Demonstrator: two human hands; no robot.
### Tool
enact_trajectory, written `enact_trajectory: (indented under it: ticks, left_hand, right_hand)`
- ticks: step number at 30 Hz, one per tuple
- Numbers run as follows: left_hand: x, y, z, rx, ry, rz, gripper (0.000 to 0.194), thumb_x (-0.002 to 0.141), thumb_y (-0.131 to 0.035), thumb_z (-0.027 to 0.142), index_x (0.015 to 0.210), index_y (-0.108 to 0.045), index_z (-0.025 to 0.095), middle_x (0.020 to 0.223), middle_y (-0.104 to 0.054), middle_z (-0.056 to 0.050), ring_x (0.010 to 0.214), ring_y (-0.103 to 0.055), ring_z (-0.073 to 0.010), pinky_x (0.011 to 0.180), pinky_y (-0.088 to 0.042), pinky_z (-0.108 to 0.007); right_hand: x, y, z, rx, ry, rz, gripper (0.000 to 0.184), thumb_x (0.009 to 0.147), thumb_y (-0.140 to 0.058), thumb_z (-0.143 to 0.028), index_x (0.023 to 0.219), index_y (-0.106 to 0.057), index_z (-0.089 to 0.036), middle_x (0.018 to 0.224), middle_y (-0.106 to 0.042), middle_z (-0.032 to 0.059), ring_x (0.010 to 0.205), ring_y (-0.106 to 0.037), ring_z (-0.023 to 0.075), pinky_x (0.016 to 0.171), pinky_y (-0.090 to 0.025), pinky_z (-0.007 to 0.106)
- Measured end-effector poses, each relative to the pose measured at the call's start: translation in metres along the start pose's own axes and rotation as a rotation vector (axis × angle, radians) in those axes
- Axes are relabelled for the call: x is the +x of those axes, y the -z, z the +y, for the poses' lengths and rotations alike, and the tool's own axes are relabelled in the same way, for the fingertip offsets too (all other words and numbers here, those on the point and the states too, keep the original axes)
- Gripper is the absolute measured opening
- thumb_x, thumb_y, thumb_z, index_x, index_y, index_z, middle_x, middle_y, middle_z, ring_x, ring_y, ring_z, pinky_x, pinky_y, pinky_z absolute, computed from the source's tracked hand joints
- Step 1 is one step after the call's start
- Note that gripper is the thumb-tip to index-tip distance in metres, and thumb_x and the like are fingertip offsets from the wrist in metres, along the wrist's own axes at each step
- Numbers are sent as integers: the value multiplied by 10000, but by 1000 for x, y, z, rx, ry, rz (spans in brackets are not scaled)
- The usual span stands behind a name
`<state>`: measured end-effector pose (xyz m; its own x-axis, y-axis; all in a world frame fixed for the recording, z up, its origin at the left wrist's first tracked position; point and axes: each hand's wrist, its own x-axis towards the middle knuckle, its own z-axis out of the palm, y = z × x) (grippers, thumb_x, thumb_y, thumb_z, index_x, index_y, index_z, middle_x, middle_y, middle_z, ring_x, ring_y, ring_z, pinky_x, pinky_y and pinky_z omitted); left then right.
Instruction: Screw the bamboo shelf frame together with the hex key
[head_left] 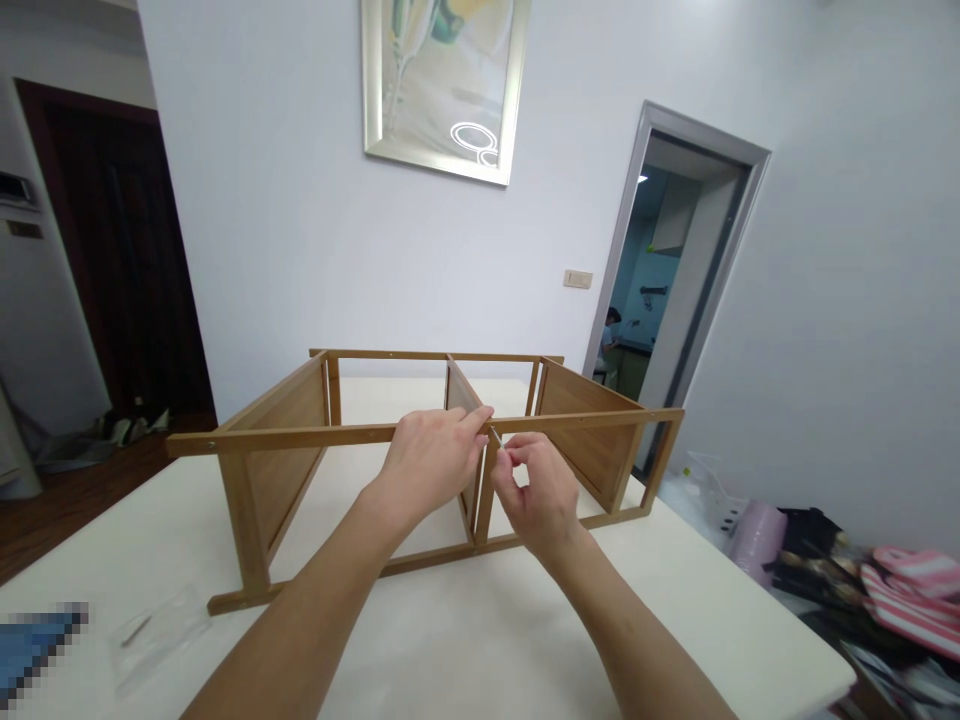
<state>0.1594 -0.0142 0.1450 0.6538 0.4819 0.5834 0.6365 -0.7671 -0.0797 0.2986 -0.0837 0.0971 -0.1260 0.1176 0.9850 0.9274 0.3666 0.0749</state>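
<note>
A wooden shelf frame point(352, 436) lies on its side on the white table point(480, 640), its three panels standing upright. My left hand point(436, 450) is closed over the near upper rail, close to the joint with the middle panel point(461, 390). Its fingertips press at that joint. Just right of it, my right hand point(541, 490) pinches a thin silvery metal rod point(497, 437) between thumb and forefinger. The rod's tip meets the rail at the joint. Whether it is a hex key or a long screw, I cannot tell.
On the table's left lies a clear plastic bag point(161, 630) with a small metal piece in it, near a blurred blue item point(34, 650). Beyond the table's right edge are a pink bin point(756, 540) and striped cloth point(911, 600). A person point(609, 335) is visible through the doorway.
</note>
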Motion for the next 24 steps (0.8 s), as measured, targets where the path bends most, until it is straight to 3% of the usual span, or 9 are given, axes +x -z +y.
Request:
enact_trajectory:
  ticks: [3, 7, 9, 14, 16, 19, 24]
  left_hand:
    - [0, -1, -1, 0, -4, 8, 375, 932, -426, 309, 1290, -537, 323, 835, -696, -16, 755, -660, -208, 614, -394, -292]
    - [0, 0, -1, 3, -6, 3, 383, 927, -424, 290, 1291, -539, 320, 838, -696, -18, 761, -658, -207, 613, -392, -290]
    - [0, 0, 0, 3, -2, -4, 389, 926, -428, 291, 1299, -535, 318, 853, -700, -23, 772, -658, -206, 623, -397, -290]
    - [0, 2, 1, 10, 2, -5, 378, 940, -409, 289, 1298, -528, 312, 843, -702, -27, 755, -658, -200, 609, -388, -286]
    - [-1, 2, 1, 12, -4, -2, 379, 941, -408, 283, 1301, -523, 309, 837, -701, -23, 750, -658, -200, 600, -385, -287]
    - [-1, 3, 1, 11, -13, -3, 380, 946, -411, 299, 1312, -516, 303, 854, -703, -20, 772, -661, -197, 614, -394, -288]
    - [-1, 2, 1, 9, -9, 6, 377, 966, -374, 359, 1308, -524, 309, 863, -703, -11, 787, -659, -198, 615, -392, -293]
  right_hand:
    - [5, -1, -9, 20, -139, 44, 98, 836, -538, -129, 885, -511, -209, 725, -578, -5, 624, -557, 118, 573, -486, 249]
    - [10, 0, -13, 30, -90, 5, 117, 843, -502, -100, 879, -538, -205, 695, -565, -13, 607, -534, 112, 577, -465, 243]
    - [12, 1, -14, 28, -135, 23, 108, 849, -501, -110, 848, -548, -207, 681, -577, -14, 590, -538, 110, 569, -462, 238]
    - [15, 6, -17, 288, -599, -15, 82, 887, -498, -199, 854, -573, -199, 702, -633, -16, 521, -587, 102, 493, -489, 225]
    - [13, 8, -19, 420, -689, -33, 114, 915, -478, -230, 886, -582, -192, 727, -645, -7, 540, -624, 111, 502, -524, 234]
    - [5, 8, -21, 384, -585, 3, 135, 940, -463, -216, 980, -591, -196, 814, -662, 18, 659, -664, 122, 618, -570, 257]
    - [-7, 7, -14, 100, -182, 32, 230, 906, -491, -88, 1089, -562, -207, 919, -651, 60, 831, -636, 153, 729, -560, 308]
